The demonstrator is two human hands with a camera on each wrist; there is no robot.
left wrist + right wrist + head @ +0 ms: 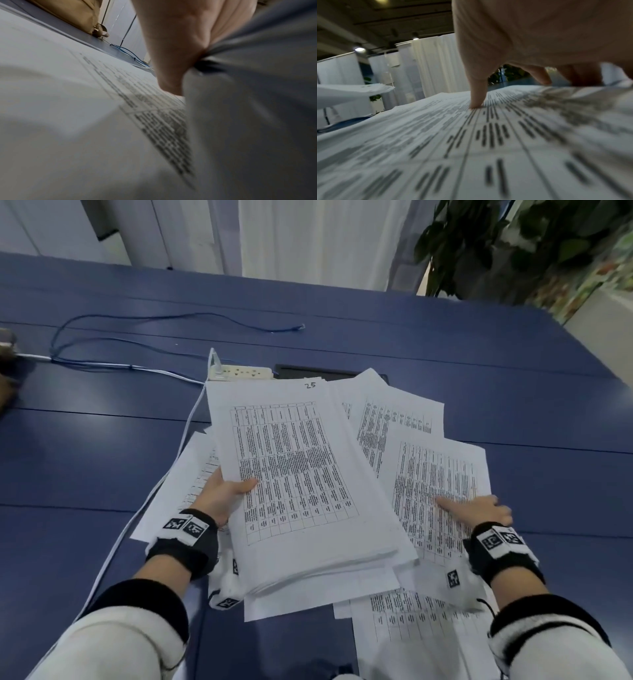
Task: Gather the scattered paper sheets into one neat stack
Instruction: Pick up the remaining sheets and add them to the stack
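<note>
My left hand [222, 494] grips a thick stack of printed sheets [301, 474] at its left edge, thumb on top, and holds it tilted above the table. The left wrist view shows the left hand [171, 47] pinching that stack [248, 121] above a loose sheet [85, 121]. My right hand [479, 508] rests on a loose printed sheet [438, 484] to the stack's right. In the right wrist view its thumb [476, 97] and fingertips press on this sheet [471, 148], which ruffles up at its right edge. More loose sheets lie at the left [178, 484], back right [394, 412] and front right [411, 621].
The blue table [102, 440] carries a white power strip [239, 371] behind the papers, a white cable [154, 491] running along the left sheets and a thin blue cable [137, 320] farther back. A black inset panel [308, 369] sits behind the stack. A plant [496, 244] stands beyond the far right corner.
</note>
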